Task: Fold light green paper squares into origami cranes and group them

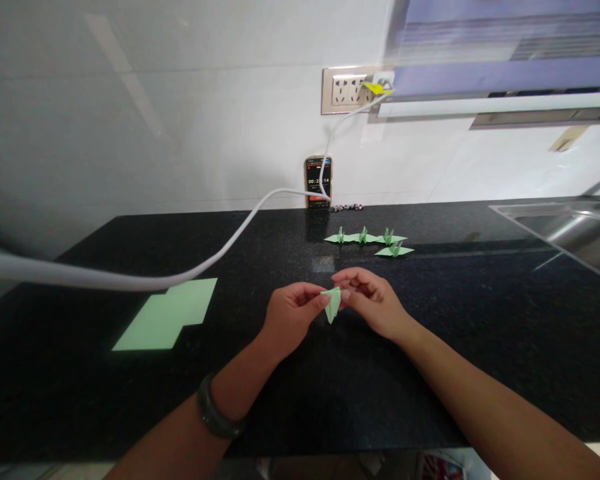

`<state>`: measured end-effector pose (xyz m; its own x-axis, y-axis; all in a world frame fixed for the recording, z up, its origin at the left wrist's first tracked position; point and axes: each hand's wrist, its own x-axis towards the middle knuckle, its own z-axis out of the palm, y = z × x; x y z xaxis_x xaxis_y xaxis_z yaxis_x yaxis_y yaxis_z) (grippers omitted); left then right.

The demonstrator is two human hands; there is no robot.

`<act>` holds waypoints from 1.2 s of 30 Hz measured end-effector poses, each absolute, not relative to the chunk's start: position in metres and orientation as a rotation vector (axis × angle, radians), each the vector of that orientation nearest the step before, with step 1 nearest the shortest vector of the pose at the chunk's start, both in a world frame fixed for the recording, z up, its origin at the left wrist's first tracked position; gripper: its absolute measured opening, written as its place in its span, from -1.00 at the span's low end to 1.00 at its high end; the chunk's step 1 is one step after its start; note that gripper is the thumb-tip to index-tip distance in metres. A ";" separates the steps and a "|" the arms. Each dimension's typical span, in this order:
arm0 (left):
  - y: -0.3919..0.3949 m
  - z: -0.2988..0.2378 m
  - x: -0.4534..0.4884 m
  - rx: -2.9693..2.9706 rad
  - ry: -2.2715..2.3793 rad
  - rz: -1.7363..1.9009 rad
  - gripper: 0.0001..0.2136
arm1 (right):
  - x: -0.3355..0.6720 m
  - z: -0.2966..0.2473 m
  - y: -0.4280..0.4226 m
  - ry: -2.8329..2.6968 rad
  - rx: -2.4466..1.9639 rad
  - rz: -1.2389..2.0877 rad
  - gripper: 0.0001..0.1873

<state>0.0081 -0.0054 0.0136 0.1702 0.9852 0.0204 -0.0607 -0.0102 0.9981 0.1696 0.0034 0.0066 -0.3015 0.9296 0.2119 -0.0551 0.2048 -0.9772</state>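
Between my two hands is a small folded piece of light green paper [333, 307], its point hanging downward. My left hand [293, 315] pinches its left edge between thumb and fingers. On the other side, my right hand [375, 303] grips the upper right part of the paper, its fingers curled. Beyond my hands, several green origami cranes [364, 237] stand in a row on the black countertop [260, 400], with one crane [396, 250] a little nearer. Flat green paper sheets [163, 320] lie overlapping to the left.
A phone [318, 181] showing a timer leans against the wall. Its white cable [240, 233] arcs across the left foreground and runs up to the wall socket [347, 91]. A patterned band [347, 208] lies beside the phone. At the right is a metal sink [580, 233].
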 end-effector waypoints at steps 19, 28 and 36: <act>-0.006 0.008 0.008 1.474 1.076 1.138 -0.84 | 0.167 0.007 0.003 -1.601 -0.941 1.179 -0.82; -0.010 0.010 0.010 1.398 1.035 1.128 -0.84 | 0.166 0.010 -0.001 -1.562 -0.942 1.183 -0.82; -0.010 0.011 0.017 1.226 0.905 0.942 -0.77 | 0.162 0.003 0.001 -1.396 -0.945 1.165 -0.84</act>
<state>0.0166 -0.0101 0.0108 0.3522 0.9343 -0.0544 -0.0912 0.0921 0.9916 0.1621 0.0007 0.0028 -0.1494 0.9636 0.2217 -0.0460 0.2172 -0.9750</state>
